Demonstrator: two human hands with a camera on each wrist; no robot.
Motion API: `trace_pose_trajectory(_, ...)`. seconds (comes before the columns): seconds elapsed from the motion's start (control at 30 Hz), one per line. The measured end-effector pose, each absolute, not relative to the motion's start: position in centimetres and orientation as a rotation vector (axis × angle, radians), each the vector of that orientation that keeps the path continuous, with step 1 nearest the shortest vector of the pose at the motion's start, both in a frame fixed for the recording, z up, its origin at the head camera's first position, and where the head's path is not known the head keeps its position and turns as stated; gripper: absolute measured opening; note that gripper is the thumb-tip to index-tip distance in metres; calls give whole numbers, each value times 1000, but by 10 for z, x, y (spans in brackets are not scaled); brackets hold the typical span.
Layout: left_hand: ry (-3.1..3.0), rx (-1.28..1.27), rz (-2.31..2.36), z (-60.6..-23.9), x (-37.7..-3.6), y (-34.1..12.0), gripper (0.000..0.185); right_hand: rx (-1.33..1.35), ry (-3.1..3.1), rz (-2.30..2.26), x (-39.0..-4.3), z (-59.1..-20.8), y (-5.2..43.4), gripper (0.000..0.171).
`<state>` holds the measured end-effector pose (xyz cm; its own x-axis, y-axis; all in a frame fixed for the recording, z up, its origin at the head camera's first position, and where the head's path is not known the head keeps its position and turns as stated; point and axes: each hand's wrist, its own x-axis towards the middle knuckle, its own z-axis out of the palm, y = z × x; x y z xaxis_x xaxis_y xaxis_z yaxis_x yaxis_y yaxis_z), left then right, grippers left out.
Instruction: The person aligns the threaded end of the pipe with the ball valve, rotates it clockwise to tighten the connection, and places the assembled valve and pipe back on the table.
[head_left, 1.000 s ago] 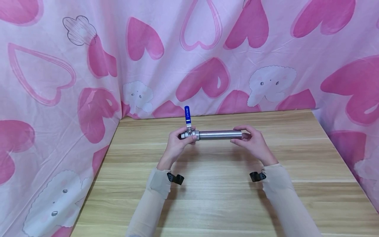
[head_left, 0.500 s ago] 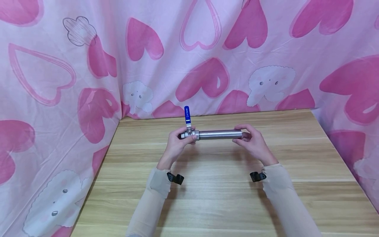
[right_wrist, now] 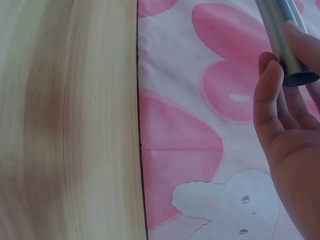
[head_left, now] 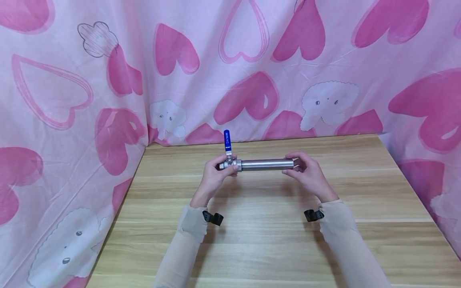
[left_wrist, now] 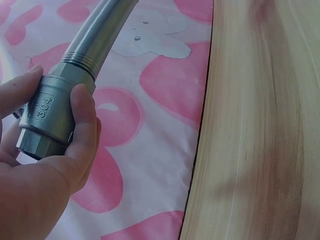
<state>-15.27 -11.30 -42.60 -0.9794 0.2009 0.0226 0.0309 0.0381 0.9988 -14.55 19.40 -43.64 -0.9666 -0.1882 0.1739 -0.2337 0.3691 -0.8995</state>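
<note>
A steel ball valve (head_left: 239,164) with a blue lever handle (head_left: 227,141) is joined to a straight metal pipe (head_left: 267,164), held level above the table. My left hand (head_left: 212,179) grips the valve body, thumb on the near side. In the left wrist view the valve (left_wrist: 49,107) bears a raised "304", and a few pipe threads (left_wrist: 80,61) show outside its hex end. My right hand (head_left: 310,175) holds the pipe's free end between thumb and fingers. The right wrist view shows that pipe's (right_wrist: 281,37) open end, with fingertips (right_wrist: 272,72) against its side.
Below the hands is a wood-grain table (head_left: 259,240). Pink heart-patterned cloth (head_left: 248,96) hangs behind the table and along its left and right sides. Each wrist carries a small black camera mount (head_left: 213,217).
My right thumb has shifted slightly at the pipe's end. The valve, the pipe and my left hand keep almost the same position.
</note>
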Motion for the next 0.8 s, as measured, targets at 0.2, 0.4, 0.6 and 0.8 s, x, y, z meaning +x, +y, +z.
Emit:
trace_pose_trajectory(0.2,2156,217,2087,-426,-153,-113,35,389,-2553,1707,-146,-438,194,47)
trace_pose_trajectory(0.4,2141,213,2100,-425,-153,-113,36,378,-2555,1699,-147,-439,194,46)
trace_pose_trajectory(0.6,2133,217,2117,-427,-154,-112,35,359,-2580,1687,-148,-439,194,43)
trace_pose_trajectory(0.8,2135,217,2105,-428,-155,-112,36,338,-2604,1650,-148,-439,194,40)
